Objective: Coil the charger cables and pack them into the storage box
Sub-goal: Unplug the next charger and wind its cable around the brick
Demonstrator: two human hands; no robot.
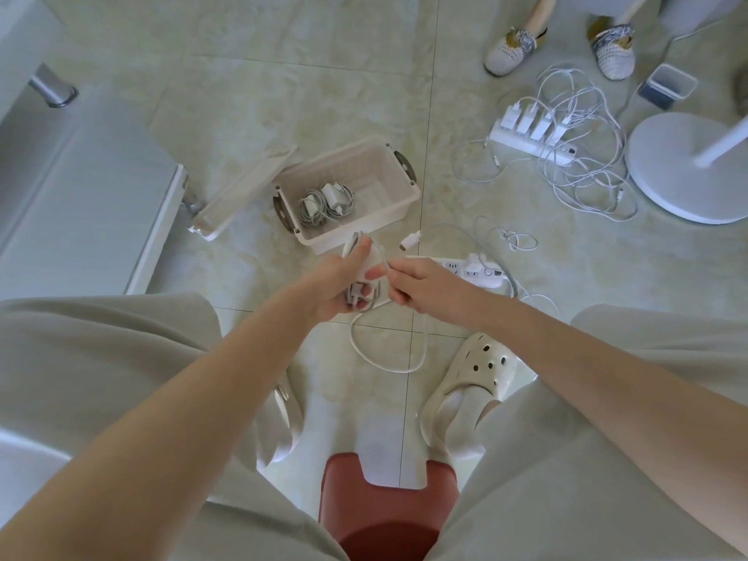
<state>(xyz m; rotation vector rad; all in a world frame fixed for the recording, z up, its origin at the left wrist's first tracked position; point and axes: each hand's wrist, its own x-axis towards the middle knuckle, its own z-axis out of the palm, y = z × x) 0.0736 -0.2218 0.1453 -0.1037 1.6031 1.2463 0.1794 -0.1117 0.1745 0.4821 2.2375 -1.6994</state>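
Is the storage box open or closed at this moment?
Open. The storage box has no cover on it: its lid lies beside it on the floor, and two coiled chargers show inside.

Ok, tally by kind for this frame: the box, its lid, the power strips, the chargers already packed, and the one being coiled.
storage box: 1
box lid: 1
power strips: 2
coiled chargers, lying in the box: 2
half-coiled charger cable: 1
Total: 7

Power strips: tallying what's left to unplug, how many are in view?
2: near power strip just beyond the right hand; far power strip beside the round base, holding chargers.
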